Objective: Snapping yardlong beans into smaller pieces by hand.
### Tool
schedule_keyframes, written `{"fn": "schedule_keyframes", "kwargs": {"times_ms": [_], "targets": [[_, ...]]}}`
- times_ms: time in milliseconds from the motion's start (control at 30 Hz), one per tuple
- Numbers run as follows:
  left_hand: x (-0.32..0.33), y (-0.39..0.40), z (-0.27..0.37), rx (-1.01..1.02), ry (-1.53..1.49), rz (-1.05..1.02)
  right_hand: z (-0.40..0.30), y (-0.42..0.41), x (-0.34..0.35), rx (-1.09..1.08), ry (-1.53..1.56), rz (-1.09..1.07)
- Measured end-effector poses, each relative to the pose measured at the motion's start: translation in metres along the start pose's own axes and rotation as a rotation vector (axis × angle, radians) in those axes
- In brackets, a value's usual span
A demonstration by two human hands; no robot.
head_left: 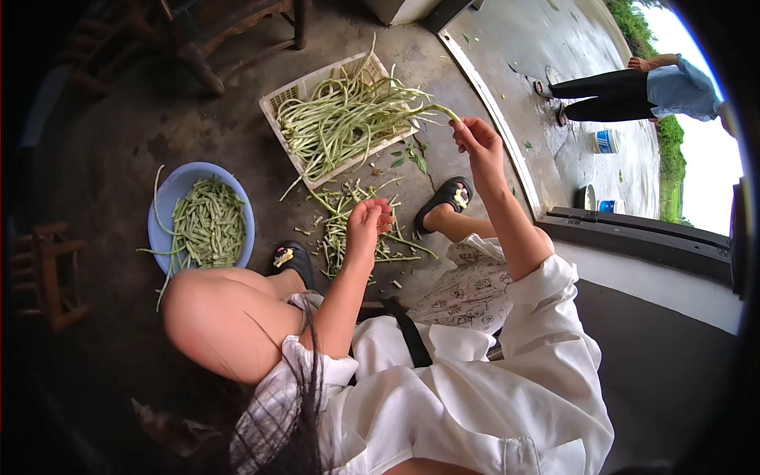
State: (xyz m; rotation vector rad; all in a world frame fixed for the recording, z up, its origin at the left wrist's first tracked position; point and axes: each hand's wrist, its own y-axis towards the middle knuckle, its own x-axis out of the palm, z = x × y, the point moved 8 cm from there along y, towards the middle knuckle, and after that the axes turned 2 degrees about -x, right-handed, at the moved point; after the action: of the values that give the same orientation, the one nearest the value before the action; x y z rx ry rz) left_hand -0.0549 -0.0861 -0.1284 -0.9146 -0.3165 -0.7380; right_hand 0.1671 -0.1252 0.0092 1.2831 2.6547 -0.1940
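Observation:
My right hand [480,141] pinches the end of a long green bean [442,108] between thumb and fingers. The bean stretches left toward the yard-long beans [350,119] heaped in a cream plastic crate [279,127], which has slotted walls. My left hand [367,224] hovers over a loose pile of bean scraps [338,231] on the floor, its fingers loosely curled and nothing visible in them. To the left, a blue plastic basin [159,219] holds short cut bean pieces [211,225]. A few long beans hang over the basin's rim.
Wooden furniture [237,35] stands behind the crate, and a small wooden stool [56,273] at far left. A metal door sill [487,113] runs along the right. Outside, a person [641,89] stands near a white-and-blue bucket [605,141]. Green leaves [415,157] lie beside the crate.

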Motion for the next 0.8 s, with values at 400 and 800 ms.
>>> {"fn": "schedule_keyframes", "kwargs": {"times_ms": [400, 800], "targets": [[0.072, -0.099, 0.078, 0.245, -0.122, -0.453, -0.054, -0.157, 0.036, -0.009, 0.137, -0.125], [0.055, -0.101, 0.045, 0.076, -0.228, -0.458, -0.068, -0.205, 0.026, -0.176, -0.303, 0.01]]}}
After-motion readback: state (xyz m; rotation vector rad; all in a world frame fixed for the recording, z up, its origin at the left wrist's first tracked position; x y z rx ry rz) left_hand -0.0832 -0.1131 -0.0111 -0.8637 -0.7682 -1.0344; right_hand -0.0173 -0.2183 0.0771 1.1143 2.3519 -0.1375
